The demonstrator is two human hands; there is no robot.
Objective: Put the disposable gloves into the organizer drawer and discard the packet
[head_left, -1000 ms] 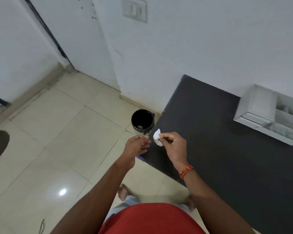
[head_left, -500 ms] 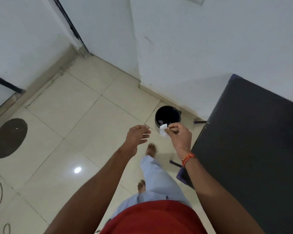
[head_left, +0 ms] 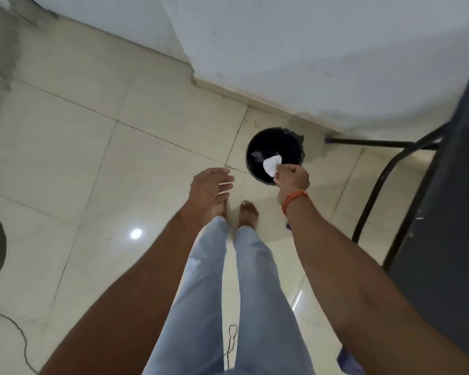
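— Where were your hands at that moment?

— My right hand (head_left: pixel 293 177) was out in front of me, fingers pinched together on the white packet (head_left: pixel 272 164). An orange thread band (head_left: pixel 294 198) sat on that wrist. My left hand (head_left: pixel 210 188) hung level with it, well apart, fingers loosely spread and holding nothing.

— And the packet itself?

— It stuck out past my fingertips, over the mouth of the black dustbin (head_left: pixel 275 155). From above it showed against the dark inside of the bin. I could not tell how high above the rim it was.

— Anything in the bin?

— A pale scrap (head_left: pixel 257 156) showed inside, towards the left. What it was I could not make out.

— What lay around you?

— My bare feet (head_left: pixel 248 213) stood on the cream tiled floor (head_left: pixel 92 158), just short of the bin, with my light blue trousers (head_left: pixel 228 293) below. The bin stood close to the white wall (head_left: pixel 309 50). To my right ran the edge of the dark surface (head_left: pixel 450 212) on its black metal frame (head_left: pixel 377 185). A thin cable (head_left: pixel 16 328) trailed over the tiles at my left.
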